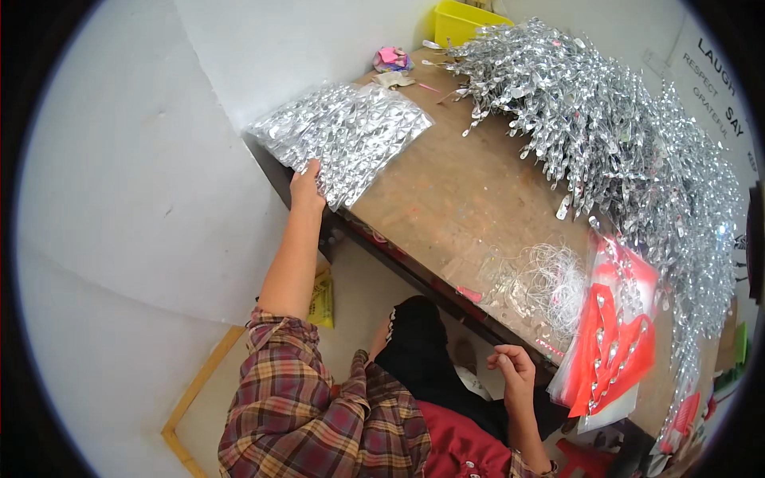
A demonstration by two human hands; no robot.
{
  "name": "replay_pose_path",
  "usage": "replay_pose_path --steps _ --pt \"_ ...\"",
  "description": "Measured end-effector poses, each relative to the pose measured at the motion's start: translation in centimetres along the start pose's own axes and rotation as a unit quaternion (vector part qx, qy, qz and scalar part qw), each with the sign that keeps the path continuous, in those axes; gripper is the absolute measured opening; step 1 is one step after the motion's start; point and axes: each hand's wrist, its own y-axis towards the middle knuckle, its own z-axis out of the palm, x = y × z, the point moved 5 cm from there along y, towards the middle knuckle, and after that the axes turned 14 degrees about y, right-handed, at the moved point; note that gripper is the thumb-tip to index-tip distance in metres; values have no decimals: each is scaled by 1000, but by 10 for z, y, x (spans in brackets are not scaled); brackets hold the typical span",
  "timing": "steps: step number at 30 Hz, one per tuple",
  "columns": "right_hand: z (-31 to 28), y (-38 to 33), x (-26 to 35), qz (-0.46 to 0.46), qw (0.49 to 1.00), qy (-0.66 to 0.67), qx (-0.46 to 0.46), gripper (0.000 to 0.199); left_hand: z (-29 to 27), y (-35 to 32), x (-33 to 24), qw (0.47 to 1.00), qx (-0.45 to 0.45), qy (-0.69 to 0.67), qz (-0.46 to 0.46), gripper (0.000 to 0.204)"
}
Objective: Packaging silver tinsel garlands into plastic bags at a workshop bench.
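From the head view, I see my left hand (307,185) stretched far out to the near edge of a clear plastic bag of silver foil pieces (343,139), which lies flat on the far left corner of the wooden desk (470,199). The fingers are curled over that near edge and touch it, but whether they pinch it or just rest on it I cannot tell. The bag lies straight ahead of that hand, its long axis running from the hand away toward the white wall (271,48) and slightly right. My right hand (514,368) is well apart from the bag, down at the desk's near edge; its fingers are loosely curled and it seems to hold nothing, though something thin could be hidden there. So the left hand is by far the nearer one. To the right of the bag the desk top is bare wood, then comes a great heap of silver foil garland (621,127) that fills the far right side. Beyond the bag sit a small pink object (391,57) and a yellow bin (462,22). Nearest my right hand, well right of the bag, lie a tangle of thin white threads (550,279) and a clear packet with red cards (613,342). Nothing stands between the left hand and the bag.
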Motion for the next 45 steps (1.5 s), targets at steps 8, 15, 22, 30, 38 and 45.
replay_pose_path --steps 8,15,22,30,38,45 --pt "12 6 115 -331 858 -392 19 49 5 -118 -48 972 164 170 5 37" --pt "30 9 119 -67 913 -306 260 84 88 -245 -79 728 500 470 -5 27" --pt "16 3 51 80 985 -39 144 59 125 -263 -92 695 208 493 481 73" --pt "40 33 17 -38 987 151 36 54 62 -358 68 904 413 38 -104 79" --pt "80 24 17 -6 972 3 235 37 53 -267 18 973 199 -43 -112 42" --pt "18 -5 -2 88 984 -52 143 21 2 -84 -17 991 124 -30 41 35"
